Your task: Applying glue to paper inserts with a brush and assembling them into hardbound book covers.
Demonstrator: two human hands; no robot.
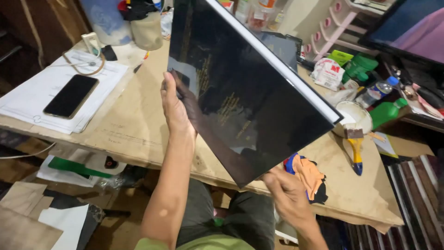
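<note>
Precariously, a person seated at a cluttered plywood desk (138, 125) held a large, glossy black book cover (245, 92) tilted in the air above the desk's near edge, its white-edged spine slanting toward the far right corner. The left hand (175, 104) was closed on the cover's left edge, thumb on the face; the right hand (284, 192) pinched its lowest corner with curled fingers. Such a slight grip on a slick board could have let it slide down onto the multicoloured rag (307, 176) lying just beside that corner, or swing right into the white bowl (354, 118) and the yellow-handled brush (355, 146) resting near the right edge, smearing the gilt lettering. A black phone (70, 96) lay on papers at the left edge, well apart. Fingerprints on the shiny face looked the likelier harm.
</note>
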